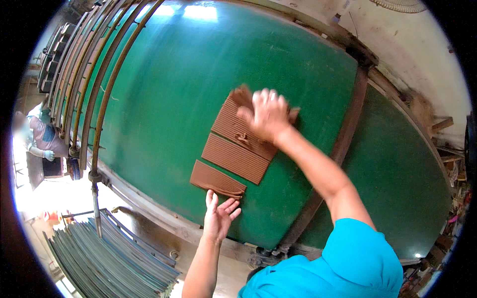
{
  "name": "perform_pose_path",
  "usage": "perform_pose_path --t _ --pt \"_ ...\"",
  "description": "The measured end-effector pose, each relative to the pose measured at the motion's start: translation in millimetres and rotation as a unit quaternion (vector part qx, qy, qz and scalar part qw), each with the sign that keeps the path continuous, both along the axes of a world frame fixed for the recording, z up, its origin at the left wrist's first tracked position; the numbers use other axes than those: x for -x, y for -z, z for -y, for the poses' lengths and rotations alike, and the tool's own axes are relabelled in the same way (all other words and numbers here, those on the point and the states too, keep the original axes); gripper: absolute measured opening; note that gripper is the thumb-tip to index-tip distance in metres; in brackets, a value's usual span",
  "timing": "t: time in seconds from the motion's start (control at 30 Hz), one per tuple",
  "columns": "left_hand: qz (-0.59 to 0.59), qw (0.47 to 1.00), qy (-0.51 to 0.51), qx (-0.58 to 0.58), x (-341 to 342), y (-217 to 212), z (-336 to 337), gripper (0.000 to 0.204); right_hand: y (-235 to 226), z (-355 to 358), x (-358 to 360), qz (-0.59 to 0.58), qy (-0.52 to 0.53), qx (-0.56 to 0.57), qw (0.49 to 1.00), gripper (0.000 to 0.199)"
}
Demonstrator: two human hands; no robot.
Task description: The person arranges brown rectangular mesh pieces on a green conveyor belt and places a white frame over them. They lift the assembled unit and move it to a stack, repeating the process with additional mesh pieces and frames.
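Left hand (222,216) and right hand (268,113) were well apart from each other. The left hand was palm up with its fingers spread, located at the near edge of the lower ribbed panel (214,175); its thumb tip met, or lay just beside, that panel's curled edge. The right hand was positioned over the upper ribbed panel (227,118), covering much of it. The right hand was blurred; whether its fingers were closed on the material could not be told.

Three brown ribbed panels lay in a row on the green surface (164,109), nearer its right edge than its left. The lower ribbed panel, the shortest, lay toward the near right corner, with a gap between it and the middle ribbed panel (236,159). The middle ribbed panel lay flat, just beside the upper ribbed panel. The far edge of the upper ribbed panel was rumpled. A twisted brown scrap (242,139) rested close to the seam between these two.

A brown crossbar (343,136) ran along the right edge of the surface. Metal rails (110,89) spanned its left end. Beyond the near edge stood a stack of thin sheets (109,253). A co-worker (44,134) was present beyond the left end.
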State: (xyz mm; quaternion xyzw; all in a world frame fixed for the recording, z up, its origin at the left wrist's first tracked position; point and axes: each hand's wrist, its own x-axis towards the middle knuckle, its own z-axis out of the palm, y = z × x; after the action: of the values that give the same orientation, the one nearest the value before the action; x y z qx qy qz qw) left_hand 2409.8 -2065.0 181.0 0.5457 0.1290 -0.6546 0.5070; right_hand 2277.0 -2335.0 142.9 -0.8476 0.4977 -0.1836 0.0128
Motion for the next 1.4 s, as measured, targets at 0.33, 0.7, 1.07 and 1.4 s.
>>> perform_pose_path --t 0.33,0.7,1.07,1.4 --pt "-0.106 0.984 -0.059 0.131 33.6 -21.4 -53.3 0.061 -34.1 -262.2 -6.9 0.157 -0.075 -0.253 0.952 0.055" --pt "0.397 0.913 -0.082 0.032 17.4 -81.6 -295.5 0.061 -93.9 -439.9 -61.5 0.342 -0.375 -0.157 0.847 0.05" --pt "0.311 0.921 -0.1 -0.212 23.7 -23.9 -494.7 0.044 -26.7 -299.1 5.0 0.06 0.039 -0.204 0.976 0.031" --pt "0.247 0.923 -0.063 -0.288 60.3 -26.3 -551.5 0.041 -20.0 -340.7 119.3 0.062 -0.001 -0.243 0.968 0.014"
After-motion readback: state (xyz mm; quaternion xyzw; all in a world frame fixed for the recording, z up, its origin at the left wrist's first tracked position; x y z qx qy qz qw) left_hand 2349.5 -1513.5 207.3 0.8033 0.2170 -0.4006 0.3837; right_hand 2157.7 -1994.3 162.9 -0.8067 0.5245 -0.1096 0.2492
